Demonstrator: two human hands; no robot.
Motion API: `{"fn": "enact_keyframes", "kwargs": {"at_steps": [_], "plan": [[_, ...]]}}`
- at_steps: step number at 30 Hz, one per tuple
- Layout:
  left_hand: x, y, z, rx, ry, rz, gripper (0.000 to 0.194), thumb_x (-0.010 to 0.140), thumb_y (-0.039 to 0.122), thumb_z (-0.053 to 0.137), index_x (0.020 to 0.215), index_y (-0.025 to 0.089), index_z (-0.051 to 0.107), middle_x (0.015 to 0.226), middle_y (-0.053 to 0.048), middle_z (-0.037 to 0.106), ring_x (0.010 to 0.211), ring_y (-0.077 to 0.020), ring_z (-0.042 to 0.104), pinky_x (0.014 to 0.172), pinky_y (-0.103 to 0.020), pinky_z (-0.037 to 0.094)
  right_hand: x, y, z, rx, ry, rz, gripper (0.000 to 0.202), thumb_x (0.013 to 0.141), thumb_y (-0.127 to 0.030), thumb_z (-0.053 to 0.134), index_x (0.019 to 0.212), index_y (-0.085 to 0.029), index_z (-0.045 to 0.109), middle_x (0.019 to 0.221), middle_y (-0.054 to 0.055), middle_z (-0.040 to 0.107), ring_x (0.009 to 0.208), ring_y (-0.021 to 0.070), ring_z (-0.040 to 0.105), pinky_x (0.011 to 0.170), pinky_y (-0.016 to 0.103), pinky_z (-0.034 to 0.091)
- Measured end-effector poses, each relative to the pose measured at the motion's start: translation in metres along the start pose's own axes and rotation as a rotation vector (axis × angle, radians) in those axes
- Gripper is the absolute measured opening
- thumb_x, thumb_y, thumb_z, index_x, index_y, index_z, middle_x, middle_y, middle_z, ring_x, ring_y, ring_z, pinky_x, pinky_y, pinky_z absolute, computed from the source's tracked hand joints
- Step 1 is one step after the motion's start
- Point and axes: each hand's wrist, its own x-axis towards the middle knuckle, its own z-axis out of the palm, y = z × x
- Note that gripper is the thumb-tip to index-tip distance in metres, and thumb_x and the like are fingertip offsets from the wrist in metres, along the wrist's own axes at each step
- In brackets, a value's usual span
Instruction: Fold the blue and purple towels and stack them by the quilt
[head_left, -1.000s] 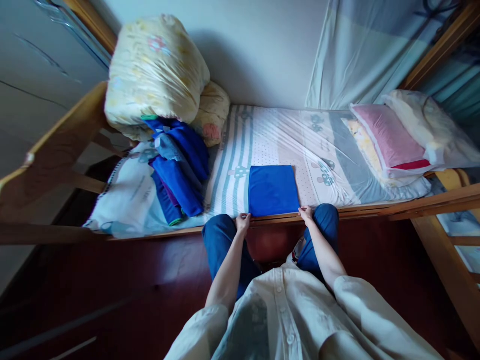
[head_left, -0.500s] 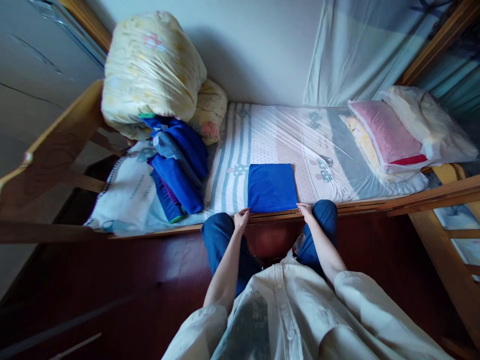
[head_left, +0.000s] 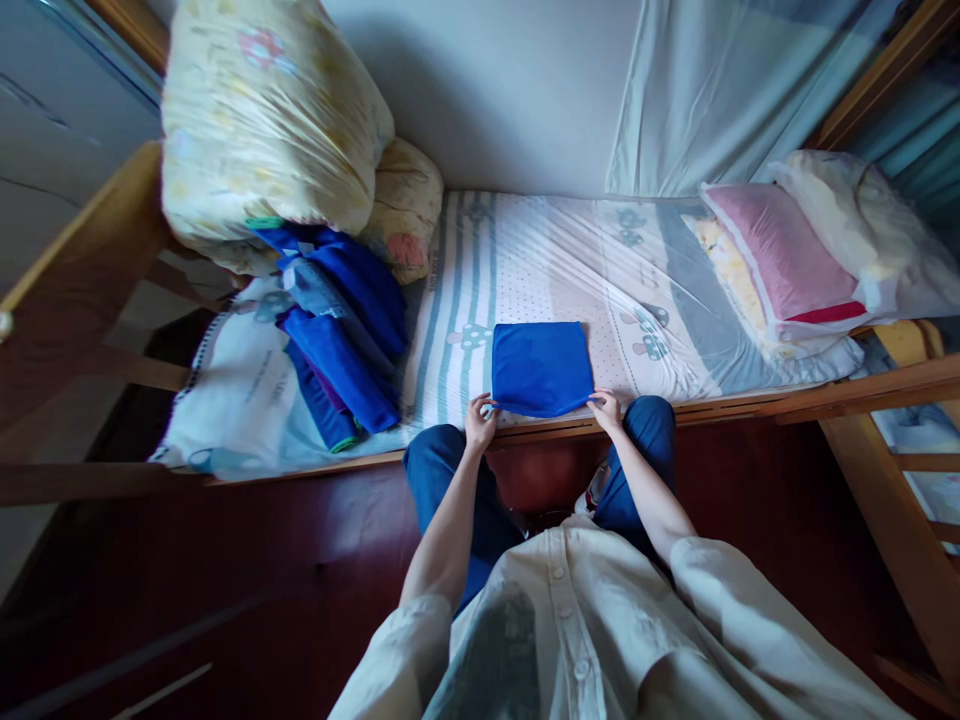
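Observation:
A folded blue cloth (head_left: 541, 368), nearly square, lies on the patterned bed sheet (head_left: 465, 300) at the bed's front edge. My left hand (head_left: 480, 420) pinches its near left corner, and my right hand (head_left: 605, 408) pinches the near right corner. Between the two hands the cloth's near edge is slightly raised and curves a little. To the left, a pile of blue garments (head_left: 345, 350) rests on the bed, with green trim and a grey-blue piece among them.
A large bundled yellow quilt (head_left: 270, 130) stands at the back left beside a smaller patterned pillow (head_left: 409, 205). A pink pillow (head_left: 780, 250) in clear wrapping lies at the right. A wooden rail (head_left: 795, 403) runs along the bed's front right.
Both hands have lifted the near edge of the blue cloth a little off the bed and moved it slightly away from me. The view has shifted somewhat.

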Motion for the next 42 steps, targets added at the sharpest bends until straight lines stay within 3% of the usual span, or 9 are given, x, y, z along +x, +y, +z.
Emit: {"fn": "enact_keyframes", "kwargs": {"at_steps": [3, 5, 8, 11, 18, 35, 39, 42], "plan": [[0.005, -0.001, 0.001, -0.099, -0.103, 0.005, 0.009, 0.081, 0.02, 0.057, 0.09, 0.021, 0.054, 0.119, -0.011, 0.071, 0.128, -0.0232, 0.061, 0.099, -0.036, 0.056, 0.004, 0.002, 0.007, 0.072, -0.066, -0.006, 0.015, 0.08, -0.017, 0.064, 0.092, -0.016, 0.073, 0.116, 0.012, 0.077, 0.113, 0.0231, 0.07, 0.103, 0.035, 0.053], [0.009, -0.005, 0.001, -0.14, -0.125, -0.024, 0.01, 0.082, 0.022, 0.057, 0.09, 0.022, 0.05, 0.099, -0.007, 0.073, 0.112, -0.0203, 0.067, 0.092, -0.033, 0.057, 0.008, 0.005, 0.01, 0.11, -0.09, 0.003, 0.018, 0.083, -0.02, 0.062, 0.097, -0.016, 0.071, 0.111, 0.012, 0.078, 0.106, 0.0223, 0.072, 0.096, 0.033, 0.055], [0.015, -0.014, -0.004, -0.078, -0.086, -0.053, 0.013, 0.083, 0.028, 0.059, 0.091, 0.023, 0.05, 0.07, 0.003, 0.061, 0.077, -0.0161, 0.067, 0.074, -0.027, 0.056, 0.015, 0.013, 0.01, 0.078, -0.061, 0.021, 0.019, 0.083, -0.025, 0.061, 0.097, -0.015, 0.069, 0.099, 0.011, 0.078, 0.093, 0.0225, 0.072, 0.087, 0.032, 0.057], [0.018, -0.023, -0.008, 0.099, -0.042, -0.035, 0.012, 0.084, 0.031, 0.058, 0.091, 0.023, 0.053, 0.058, 0.006, 0.053, 0.06, -0.0151, 0.058, 0.067, -0.026, 0.051, 0.02, 0.021, 0.008, -0.023, -0.042, 0.015, 0.017, 0.083, -0.026, 0.062, 0.094, -0.016, 0.069, 0.087, 0.008, 0.076, 0.085, 0.0225, 0.071, 0.084, 0.032, 0.056], [0.017, -0.027, -0.006, 0.367, -0.037, -0.126, 0.012, 0.089, 0.03, 0.056, 0.094, 0.021, 0.062, 0.081, -0.007, 0.075, 0.081, -0.0226, 0.071, 0.082, -0.032, 0.052, 0.022, 0.031, 0.012, -0.188, -0.082, 0.055, 0.014, 0.084, -0.023, 0.064, 0.093, -0.016, 0.072, 0.092, 0.01, 0.078, 0.091, 0.0234, 0.072, 0.09, 0.033, 0.055], [0.016, -0.024, -0.003, 0.419, -0.038, -0.188, 0.013, 0.089, 0.03, 0.057, 0.095, 0.02, 0.064, 0.087, -0.009, 0.077, 0.089, -0.025, 0.074, 0.092, -0.036, 0.052, 0.024, 0.038, 0.017, -0.287, -0.074, 0.11, 0.012, 0.085, -0.025, 0.066, 0.091, -0.017, 0.074, 0.091, 0.01, 0.08, 0.088, 0.0241, 0.074, 0.085, 0.033, 0.057], [0.01, -0.026, -0.005, 0.369, -0.018, -0.128, 0.019, 0.09, 0.029, 0.057, 0.104, 0.019, 0.062, 0.09, -0.009, 0.076, 0.088, -0.0238, 0.073, 0.089, -0.036, 0.055, 0.02, 0.034, 0.013, -0.29, -0.064, 0.077, 0.013, 0.088, -0.023, 0.065, 0.096, -0.016, 0.072, 0.092, 0.011, 0.079, 0.089, 0.0243, 0.074, 0.087, 0.034, 0.056], [0.001, -0.028, -0.009, 0.376, 0.049, 0.053, 0.027, 0.09, 0.026, 0.054, 0.114, 0.017, 0.061, 0.107, -0.014, 0.074, 0.099, -0.0259, 0.072, 0.095, -0.041, 0.056, 0.011, 0.028, 0.008, -0.322, 0.018, -0.029, 0.02, 0.093, -0.023, 0.059, 0.109, -0.015, 0.07, 0.105, 0.013, 0.078, 0.098, 0.0251, 0.072, 0.093, 0.037, 0.055]]}}
